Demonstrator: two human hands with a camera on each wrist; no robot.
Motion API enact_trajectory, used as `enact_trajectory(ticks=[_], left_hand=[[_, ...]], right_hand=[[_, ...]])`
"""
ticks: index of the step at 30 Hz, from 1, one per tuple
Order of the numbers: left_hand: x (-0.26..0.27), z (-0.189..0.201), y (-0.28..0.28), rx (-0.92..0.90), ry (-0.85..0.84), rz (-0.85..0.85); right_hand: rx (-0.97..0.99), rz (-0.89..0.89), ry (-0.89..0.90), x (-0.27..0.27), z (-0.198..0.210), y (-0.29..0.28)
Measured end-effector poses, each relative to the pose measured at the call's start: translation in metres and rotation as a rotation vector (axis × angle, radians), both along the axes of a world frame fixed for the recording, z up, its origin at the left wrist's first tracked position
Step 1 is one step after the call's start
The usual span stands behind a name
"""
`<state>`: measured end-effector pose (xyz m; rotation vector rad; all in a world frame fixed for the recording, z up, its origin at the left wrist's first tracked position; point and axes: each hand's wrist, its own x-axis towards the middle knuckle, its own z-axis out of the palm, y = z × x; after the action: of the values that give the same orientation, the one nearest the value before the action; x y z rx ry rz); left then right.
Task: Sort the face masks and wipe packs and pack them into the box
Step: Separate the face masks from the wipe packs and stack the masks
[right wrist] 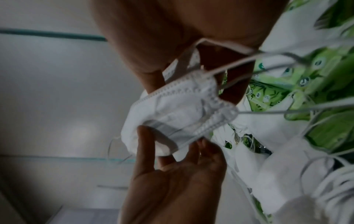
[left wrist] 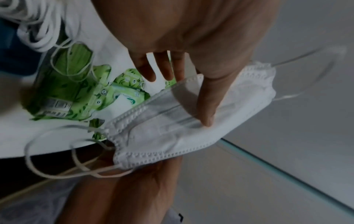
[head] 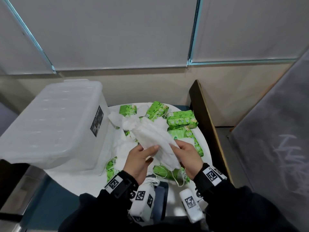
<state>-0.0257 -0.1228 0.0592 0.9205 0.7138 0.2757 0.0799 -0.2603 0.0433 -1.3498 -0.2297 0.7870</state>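
Observation:
A stack of white face masks (head: 155,136) is held above the round white table (head: 75,180) between both hands. My left hand (head: 150,153) pinches the stack's near end, thumb on top. My right hand (head: 178,148) grips the same end from the right. In the left wrist view the thumb of my left hand (left wrist: 191,91) presses on the top face mask (left wrist: 172,131). In the right wrist view my right hand (right wrist: 191,84) pinches the masks (right wrist: 178,115) at the ear-loop end. Several green wipe packs (head: 181,120) lie on the table. The translucent box (head: 50,123) stands at the left with its lid on.
More loose masks (head: 123,148) and ear loops lie tangled with wipe packs (head: 112,166) under my hands. A wooden panel (head: 205,114) rises along the table's right side, with a grey board (head: 275,131) beyond it. A wall with blinds stands behind.

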Motion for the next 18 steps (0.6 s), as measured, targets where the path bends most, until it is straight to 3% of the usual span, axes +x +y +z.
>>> enact_trajectory(ticks=[4,8,10,15,18], left_hand=[[0.001,-0.001,0.002,-0.187,-0.062,0.100],[-0.002,0.000,0.011,-0.171,-0.101,0.117],[-0.004,0.004,0.024,-0.057,-0.111,0.094],[-0.013,0.027,0.083,0.488,-0.097,-0.040],[-0.018,0.040,0.114,0.598,-0.104,-0.092]], right_hand=[[0.017,0.052,0.065,-0.009,-0.003,-0.002],[-0.036,0.114,-0.102,-0.023,-0.011,-0.001],[-0.053,0.094,-0.099,-0.025,-0.015,-0.001],[-0.041,0.105,0.010,-0.020,-0.019,-0.009],[-0.045,0.127,0.078,-0.023,-0.018,-0.007]])
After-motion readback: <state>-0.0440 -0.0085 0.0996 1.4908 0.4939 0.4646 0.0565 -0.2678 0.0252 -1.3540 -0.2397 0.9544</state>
